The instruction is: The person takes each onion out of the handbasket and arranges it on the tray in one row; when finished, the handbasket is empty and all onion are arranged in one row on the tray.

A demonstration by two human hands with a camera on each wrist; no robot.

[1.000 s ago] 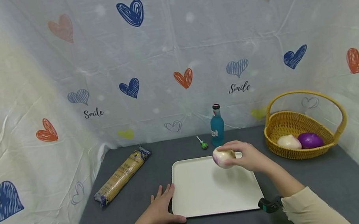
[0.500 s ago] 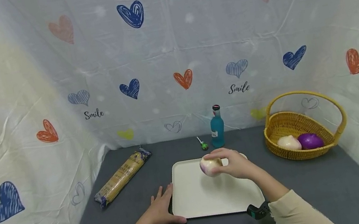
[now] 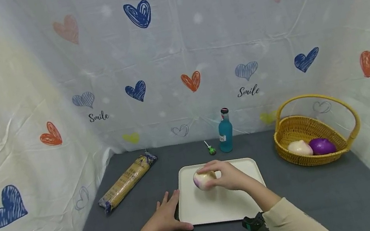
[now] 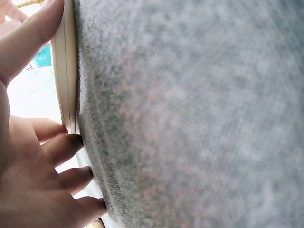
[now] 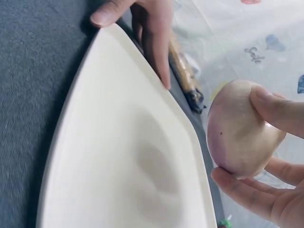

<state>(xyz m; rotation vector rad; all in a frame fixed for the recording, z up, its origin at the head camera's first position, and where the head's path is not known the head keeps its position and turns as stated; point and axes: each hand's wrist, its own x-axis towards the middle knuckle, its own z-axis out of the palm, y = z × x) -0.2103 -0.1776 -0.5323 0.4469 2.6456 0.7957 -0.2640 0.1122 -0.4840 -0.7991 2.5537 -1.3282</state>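
In the head view, my right hand (image 3: pixel 228 174) holds a cream-and-purple turnip (image 3: pixel 203 180) above the left half of a white rectangular tray (image 3: pixel 230 202). The right wrist view shows the thumb and fingertips pinching the turnip (image 5: pixel 237 130) from two sides, with its shadow falling on the tray (image 5: pixel 104 156). My left hand (image 3: pixel 165 216) lies at the tray's near left corner, fingers spread along the left side and thumb at the front edge. Seen from the left wrist, its fingers (image 4: pixel 64 149) touch the table beside the tray's rim (image 4: pixel 66 71).
A yellow wicker basket (image 3: pixel 292 126) at the right holds a white onion-shaped vegetable (image 3: pixel 300 148) and a purple onion (image 3: pixel 322 146). Behind the tray stand a blue bottle (image 3: pixel 225 133) and a green lollipop (image 3: pixel 211 150). A long pack of noodles (image 3: pixel 126 183) lies at the left.
My right hand has carried the turnip leftward over the tray, from its far right corner toward the left half, and slightly lower. The left hand has stayed at the tray's corner.
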